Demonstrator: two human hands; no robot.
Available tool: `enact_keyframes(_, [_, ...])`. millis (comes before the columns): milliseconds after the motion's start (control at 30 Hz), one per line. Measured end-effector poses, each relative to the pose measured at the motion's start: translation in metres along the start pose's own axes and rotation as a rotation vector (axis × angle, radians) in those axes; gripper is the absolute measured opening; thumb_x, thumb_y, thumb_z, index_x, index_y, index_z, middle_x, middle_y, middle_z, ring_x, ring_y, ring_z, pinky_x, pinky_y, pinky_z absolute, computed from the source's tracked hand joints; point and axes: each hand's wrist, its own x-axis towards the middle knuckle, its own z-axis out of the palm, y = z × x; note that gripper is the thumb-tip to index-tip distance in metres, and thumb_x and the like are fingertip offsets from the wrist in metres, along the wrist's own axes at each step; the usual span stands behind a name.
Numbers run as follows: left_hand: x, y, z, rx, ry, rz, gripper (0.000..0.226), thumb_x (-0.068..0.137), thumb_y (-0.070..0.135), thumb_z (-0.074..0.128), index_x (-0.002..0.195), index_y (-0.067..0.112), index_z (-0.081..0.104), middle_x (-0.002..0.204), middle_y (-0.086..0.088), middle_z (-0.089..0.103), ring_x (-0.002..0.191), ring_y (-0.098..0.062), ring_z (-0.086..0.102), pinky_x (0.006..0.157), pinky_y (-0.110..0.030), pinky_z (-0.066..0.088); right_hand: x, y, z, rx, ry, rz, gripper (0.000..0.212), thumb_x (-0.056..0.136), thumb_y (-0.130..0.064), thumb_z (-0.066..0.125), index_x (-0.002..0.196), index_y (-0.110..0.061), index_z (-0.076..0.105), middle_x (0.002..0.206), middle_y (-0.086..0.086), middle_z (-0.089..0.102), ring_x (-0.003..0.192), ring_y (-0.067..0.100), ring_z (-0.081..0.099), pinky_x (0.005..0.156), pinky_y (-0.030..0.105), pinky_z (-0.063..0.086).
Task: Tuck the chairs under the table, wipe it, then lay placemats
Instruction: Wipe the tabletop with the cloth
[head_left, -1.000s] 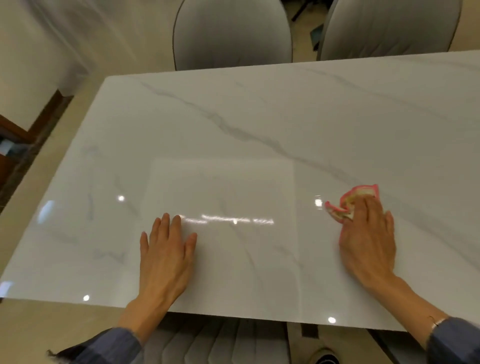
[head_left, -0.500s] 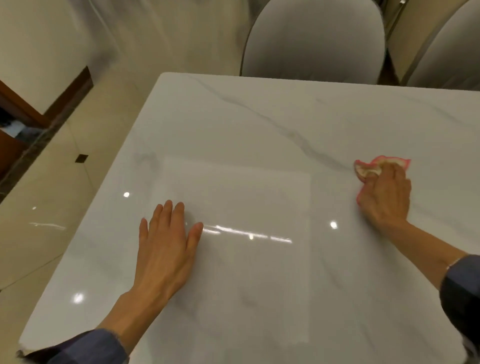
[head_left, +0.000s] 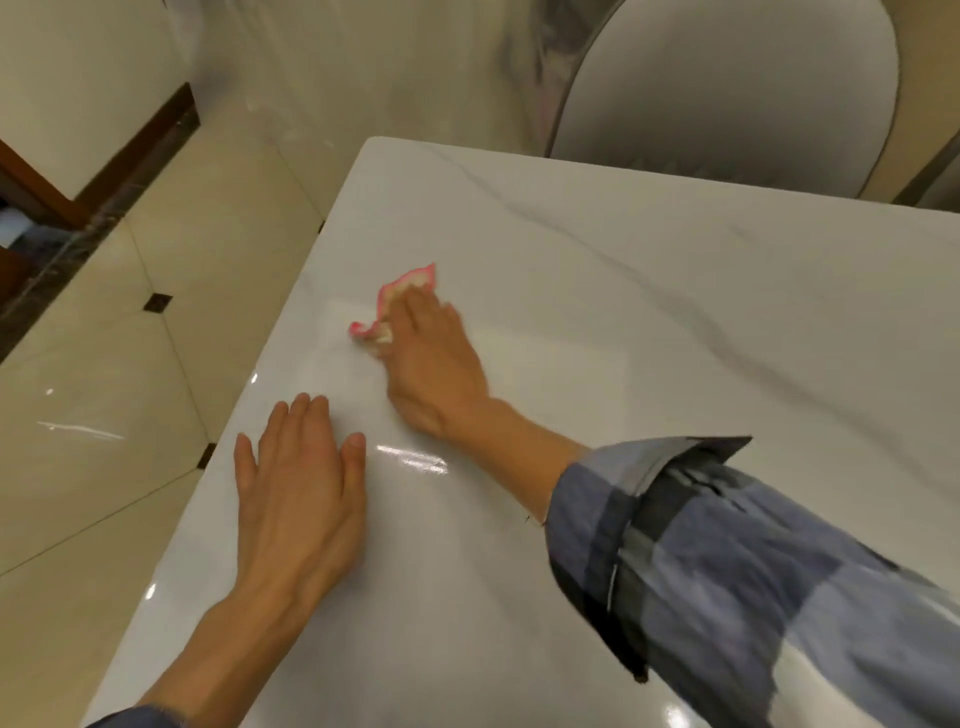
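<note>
A glossy white marble table (head_left: 649, 291) fills most of the view. My right hand (head_left: 434, 358) presses a small pink-edged cloth (head_left: 402, 291) flat on the tabletop near its left edge, fingers straight over it; most of the cloth is hidden under the hand. Close to the near left edge, my left hand (head_left: 301, 486) lies flat on the marble, fingers straight and together, holding nothing. A grey padded chair (head_left: 737, 83) stands tucked against the far side of the table.
Cream floor tiles (head_left: 104, 395) lie left of the table. A dark wooden frame (head_left: 31, 197) and baseboard run along the far left wall. The edge of a second chair (head_left: 935, 182) shows at the far right.
My right hand has swept the cloth from the right side of the table leftward to near the left edge. The left hand stayed flat in place. The view has swung left.
</note>
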Motion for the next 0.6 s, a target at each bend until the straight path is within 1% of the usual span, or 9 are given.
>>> enact_keyframes(67, [0.008,-0.014,-0.006,0.014,0.046,-0.018,0.041,0.103,0.026,0.035,0.138,0.006,0.044,0.141,-0.016,0.05,0.137,-0.035,0.039,0.117,-0.059,0.019,-0.024,-0.046,0.014,0.073,-0.026,-0.1,0.063,0.09,-0.02,0.049,0.148,-0.003,0.031,0.152,0.016,0.032,0.144,0.031,0.022,0.118,0.04,0.01])
enact_keyframes(133, [0.012,-0.024,-0.009,0.033,0.103,-0.038,0.018,0.101,0.016,0.041,0.116,0.01,0.05,0.117,-0.013,0.058,0.115,-0.038,0.051,0.103,-0.063,0.033,-0.038,-0.06,0.015,0.022,-0.017,-0.165,0.062,0.093,-0.02,0.043,0.15,-0.002,0.027,0.156,0.016,0.029,0.147,0.029,0.02,0.119,0.037,0.003])
enact_keyframes(167, [0.012,-0.026,-0.009,0.042,0.121,-0.048,0.016,0.1,0.015,0.042,0.113,0.009,0.05,0.113,-0.013,0.058,0.111,-0.039,0.053,0.101,-0.062,0.035,-0.039,-0.054,0.013,-0.041,-0.023,-0.187,0.062,0.093,-0.02,0.04,0.151,-0.003,0.025,0.158,0.016,0.027,0.148,0.028,0.018,0.12,0.037,0.0])
enact_keyframes(267, [0.014,-0.029,-0.006,0.089,0.069,-0.073,0.039,0.102,0.027,0.039,0.13,0.003,0.048,0.133,-0.019,0.054,0.125,-0.039,0.048,0.109,-0.061,0.03,-0.026,-0.013,-0.004,-0.11,-0.017,-0.172,0.06,0.095,-0.021,0.042,0.151,-0.005,0.027,0.158,0.014,0.029,0.148,0.026,0.019,0.119,0.039,-0.005])
enact_keyframes(300, [0.014,-0.029,-0.004,0.11,0.037,-0.076,0.044,0.101,0.032,0.038,0.134,0.003,0.046,0.139,-0.019,0.05,0.129,-0.039,0.045,0.111,-0.06,0.027,-0.024,0.007,-0.01,-0.073,-0.001,-0.118,0.058,0.096,-0.022,0.044,0.15,-0.008,0.03,0.157,0.012,0.032,0.148,0.025,0.02,0.119,0.038,-0.005])
enact_keyframes(367, [0.017,-0.03,-0.003,0.121,0.009,-0.087,0.049,0.101,0.035,0.038,0.137,0.004,0.044,0.145,-0.017,0.046,0.135,-0.036,0.041,0.114,-0.059,0.024,-0.026,0.059,-0.022,-0.003,0.08,0.048,0.046,0.099,-0.022,0.036,0.145,-0.018,0.041,0.151,0.002,0.043,0.145,0.021,0.028,0.119,0.037,-0.002])
enact_keyframes(433, [0.021,-0.031,-0.006,0.129,0.009,-0.098,0.051,0.1,0.036,0.04,0.14,0.004,0.042,0.149,-0.017,0.042,0.138,-0.035,0.038,0.116,-0.058,0.021,-0.04,0.121,-0.043,-0.074,0.165,0.238,0.045,0.096,-0.016,0.034,0.137,-0.025,0.05,0.144,0.0,0.048,0.141,0.022,0.036,0.118,0.043,0.005])
enact_keyframes(533, [0.028,-0.044,-0.012,0.129,0.005,-0.108,0.057,0.1,0.039,0.04,0.145,0.004,0.038,0.154,-0.017,0.037,0.143,-0.033,0.032,0.118,-0.056,0.016,-0.067,0.196,-0.079,-0.22,0.175,0.511,0.043,0.095,-0.02,0.038,0.138,-0.015,0.043,0.147,0.015,0.039,0.142,0.034,0.027,0.117,0.054,0.015])
enact_keyframes(600, [0.032,-0.053,-0.015,0.117,-0.011,-0.118,0.058,0.1,0.04,0.038,0.147,0.006,0.036,0.155,-0.016,0.035,0.144,-0.031,0.031,0.12,-0.055,0.014,-0.071,0.214,-0.09,-0.232,0.184,0.654,0.046,0.098,-0.025,0.033,0.14,-0.008,0.038,0.151,0.023,0.032,0.142,0.041,0.022,0.118,0.055,0.014])
